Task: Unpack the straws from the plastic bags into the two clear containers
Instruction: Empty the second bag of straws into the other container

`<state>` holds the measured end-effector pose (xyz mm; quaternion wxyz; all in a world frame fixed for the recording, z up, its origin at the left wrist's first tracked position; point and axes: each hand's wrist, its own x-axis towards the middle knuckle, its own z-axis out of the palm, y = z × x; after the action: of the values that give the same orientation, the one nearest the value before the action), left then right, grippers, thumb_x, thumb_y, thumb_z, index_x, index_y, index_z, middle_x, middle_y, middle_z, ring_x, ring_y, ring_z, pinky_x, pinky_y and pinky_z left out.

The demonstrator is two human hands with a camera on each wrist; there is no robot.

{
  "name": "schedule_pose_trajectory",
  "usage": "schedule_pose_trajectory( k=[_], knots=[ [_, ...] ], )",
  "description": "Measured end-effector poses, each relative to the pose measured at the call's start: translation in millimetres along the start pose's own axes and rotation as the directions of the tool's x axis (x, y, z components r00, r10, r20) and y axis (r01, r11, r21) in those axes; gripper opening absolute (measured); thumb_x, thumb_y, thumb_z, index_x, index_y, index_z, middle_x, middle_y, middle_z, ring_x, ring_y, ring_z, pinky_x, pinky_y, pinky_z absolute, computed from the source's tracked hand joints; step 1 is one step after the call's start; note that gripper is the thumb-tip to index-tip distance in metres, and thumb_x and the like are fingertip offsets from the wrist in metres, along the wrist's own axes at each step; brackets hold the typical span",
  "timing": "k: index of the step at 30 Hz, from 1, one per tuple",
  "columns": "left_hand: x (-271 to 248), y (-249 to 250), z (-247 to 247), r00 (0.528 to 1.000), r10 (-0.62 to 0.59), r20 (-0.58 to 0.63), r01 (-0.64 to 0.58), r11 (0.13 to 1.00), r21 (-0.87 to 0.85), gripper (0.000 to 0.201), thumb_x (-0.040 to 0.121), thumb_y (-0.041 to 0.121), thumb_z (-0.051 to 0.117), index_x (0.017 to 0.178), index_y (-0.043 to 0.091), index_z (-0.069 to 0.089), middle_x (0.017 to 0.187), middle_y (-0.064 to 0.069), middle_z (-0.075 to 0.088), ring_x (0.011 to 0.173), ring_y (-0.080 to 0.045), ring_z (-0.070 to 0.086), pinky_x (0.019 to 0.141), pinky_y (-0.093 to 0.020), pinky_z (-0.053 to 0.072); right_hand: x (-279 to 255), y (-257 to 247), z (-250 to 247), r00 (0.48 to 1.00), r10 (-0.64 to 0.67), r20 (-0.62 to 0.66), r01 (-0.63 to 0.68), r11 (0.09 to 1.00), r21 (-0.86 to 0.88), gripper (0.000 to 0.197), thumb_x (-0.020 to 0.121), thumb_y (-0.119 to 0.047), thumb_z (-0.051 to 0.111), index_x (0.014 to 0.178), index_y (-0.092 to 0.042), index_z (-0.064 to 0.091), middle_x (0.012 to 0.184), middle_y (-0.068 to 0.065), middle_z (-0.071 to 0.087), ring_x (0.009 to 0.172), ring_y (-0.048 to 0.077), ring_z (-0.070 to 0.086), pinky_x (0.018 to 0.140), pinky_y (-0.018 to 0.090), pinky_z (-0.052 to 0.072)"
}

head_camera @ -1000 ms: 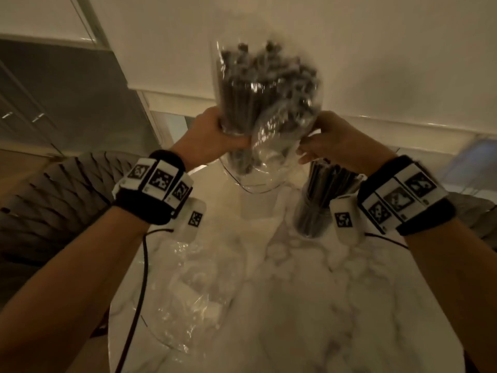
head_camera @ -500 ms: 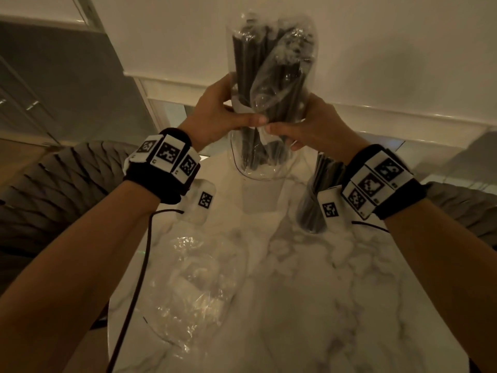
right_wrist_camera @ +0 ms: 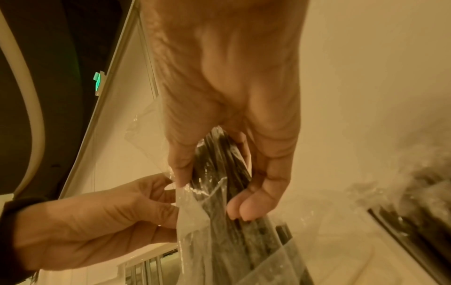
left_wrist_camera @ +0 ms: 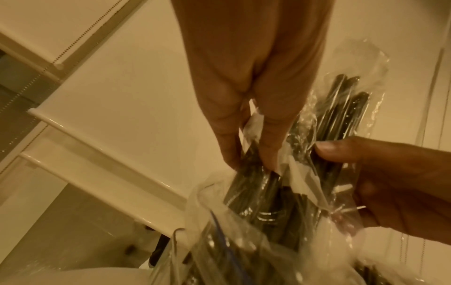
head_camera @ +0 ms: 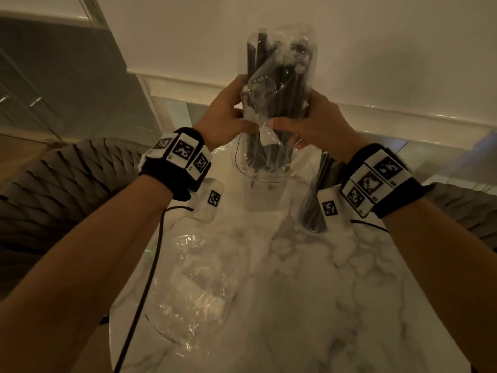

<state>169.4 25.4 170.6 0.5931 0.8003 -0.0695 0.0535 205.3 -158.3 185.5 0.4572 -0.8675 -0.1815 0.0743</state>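
A clear plastic bag full of black straws is held upright above a clear container at the table's far middle. My left hand grips the bag from the left, and my right hand grips it from the right, thumbs meeting at the front. The bag's open lower end hangs over the container's mouth, with straw ends poking into it. Both wrist views show the fingers curled round the bag and its straws. A second clear container to the right holds black straws.
An empty crumpled plastic bag lies on the white marble table near the front left. A black cable runs down from my left wrist. Dark woven chairs flank the table on both sides.
The bag has turned from tilted towards me to upright, and both hands have shifted their grip on it while lowering its open end over the middle container.
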Motion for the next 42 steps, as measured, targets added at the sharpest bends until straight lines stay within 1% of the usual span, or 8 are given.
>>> schedule_pose_trajectory(
  k=[3, 11, 16, 20, 29, 32, 36, 42],
  knots=[
    [0.0, -6.3, 4.9, 0.999, 0.036, -0.023, -0.036, 0.999, 0.006, 0.075, 0.068, -0.012, 0.07, 0.133, 0.01, 0.04, 0.123, -0.006, 0.055, 0.112, -0.013, 0.056, 0.079, -0.023, 0.055, -0.1, 2.6, -1.1, 1.0, 0.014, -0.005, -0.014, 1.0, 0.015, 0.071, 0.071, -0.045, 0.076, 0.129, -0.018, 0.046, 0.108, -0.002, 0.067, 0.06, 0.012, 0.071, 0.048, 0.019, 0.055],
    [-1.5, -3.8, 6.4, 0.999, 0.034, 0.021, -0.035, 0.998, 0.045, 0.084, 0.066, -0.001, 0.079, 0.136, 0.009, 0.032, 0.117, 0.007, 0.055, 0.099, 0.01, 0.058, 0.088, -0.019, 0.052, -1.6, 3.4, 1.4, 0.999, 0.033, -0.005, -0.033, 0.999, 0.013, 0.072, 0.071, -0.044, 0.077, 0.13, -0.018, 0.045, 0.105, -0.001, 0.067, 0.059, 0.011, 0.071, 0.047, 0.018, 0.055],
    [-0.9, -1.4, 5.5, 0.999, 0.034, 0.016, -0.035, 0.996, 0.08, 0.084, 0.067, 0.005, 0.079, 0.136, 0.01, 0.032, 0.119, -0.002, 0.058, 0.106, -0.013, 0.061, 0.093, -0.027, 0.052, -1.7, 1.9, -0.3, 0.999, 0.043, -0.003, -0.043, 0.999, 0.021, 0.071, 0.072, -0.045, 0.076, 0.13, -0.018, 0.045, 0.101, 0.0, 0.068, 0.063, 0.012, 0.071, 0.048, 0.02, 0.056],
    [-1.5, -0.9, 6.9, 0.999, 0.033, -0.01, -0.032, 0.991, 0.128, 0.079, 0.068, 0.007, 0.077, 0.135, 0.013, 0.036, 0.12, -0.018, 0.059, 0.104, -0.035, 0.06, 0.09, -0.049, 0.052, -2.9, 3.6, 0.2, 0.999, 0.05, 0.001, -0.05, 0.998, 0.031, 0.07, 0.071, -0.044, 0.076, 0.129, -0.017, 0.046, 0.102, 0.003, 0.069, 0.065, 0.014, 0.072, 0.049, 0.021, 0.057],
    [-1.7, 10.2, -2.7, 1.0, 0.005, -0.028, -0.001, 0.991, 0.132, 0.067, 0.067, -0.005, 0.066, 0.125, 0.02, 0.045, 0.114, -0.033, 0.054, 0.104, -0.041, 0.059, 0.084, -0.06, 0.051, -3.0, 1.3, -0.4, 1.0, 0.031, -0.002, -0.031, 0.998, 0.058, 0.057, 0.075, -0.039, 0.075, 0.123, -0.019, 0.053, 0.097, 0.003, 0.071, 0.068, 0.016, 0.072, 0.052, 0.023, 0.058],
    [-2.2, 13.7, -4.5, 1.0, 0.005, -0.025, -0.002, 0.992, 0.129, 0.066, 0.069, -0.007, 0.066, 0.125, 0.019, 0.044, 0.108, -0.029, 0.059, 0.094, -0.03, 0.064, 0.085, -0.049, 0.055, -3.1, 1.5, -0.5, 0.999, 0.041, 0.011, -0.042, 0.998, 0.05, 0.06, 0.075, -0.042, 0.074, 0.125, -0.019, 0.051, 0.095, 0.002, 0.071, 0.067, 0.015, 0.072, 0.052, 0.023, 0.058],
    [-1.1, 17.2, -5.8, 0.999, 0.014, -0.049, -0.006, 0.989, 0.146, 0.06, 0.077, -0.009, 0.062, 0.13, 0.012, 0.044, 0.08, 0.012, 0.059, 0.072, 0.001, 0.06, 0.079, -0.029, 0.057, -5.8, -1.9, -3.4, 0.999, 0.035, 0.022, -0.036, 0.997, 0.061, 0.056, 0.075, -0.045, 0.072, 0.121, -0.02, 0.055, 0.092, 0.0, 0.071, 0.069, 0.016, 0.073, 0.056, 0.026, 0.059],
    [-3.1, 18.4, -11.1, 0.999, 0.027, -0.022, -0.024, 0.989, 0.144, 0.055, 0.079, -0.005, 0.061, 0.129, 0.015, 0.047, 0.111, -0.012, 0.063, 0.103, -0.033, 0.063, 0.091, -0.056, 0.05, -6.9, -3.6, -12.2, 0.999, 0.048, -0.017, -0.047, 0.997, 0.061, 0.044, 0.073, -0.043, 0.076, 0.105, -0.016, 0.062, 0.084, 0.004, 0.073, 0.067, 0.017, 0.072, 0.059, 0.031, 0.06]
  ],
)
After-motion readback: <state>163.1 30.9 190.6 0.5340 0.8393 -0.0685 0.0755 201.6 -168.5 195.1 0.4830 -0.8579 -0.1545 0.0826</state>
